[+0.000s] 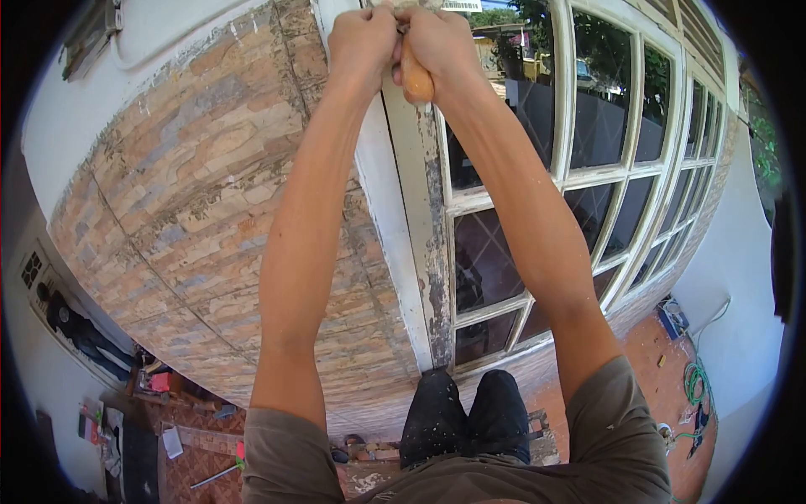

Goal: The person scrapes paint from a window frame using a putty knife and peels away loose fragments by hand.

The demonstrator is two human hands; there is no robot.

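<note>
Both arms reach up to the top of the view, against a worn, peeling window frame [435, 244]. My right hand [438, 42] is closed round a tool with a rounded orange-brown wooden handle [416, 77], whose butt end points down toward me. Right beside it, my left hand [363, 44] is closed, its fingers meeting the right hand at the tool's upper part. The tool's working end is hidden behind the hands. White-framed glass panes [600, 105] lie to the right of the hands.
Stone-pattern wall cladding [193, 185] fills the left. A worn plank [369, 479] is below my legs. On the lower right floor lie a green hose or cord [695, 382] and a blue box [672, 317]. Dark clothing [84, 336] shows at far left.
</note>
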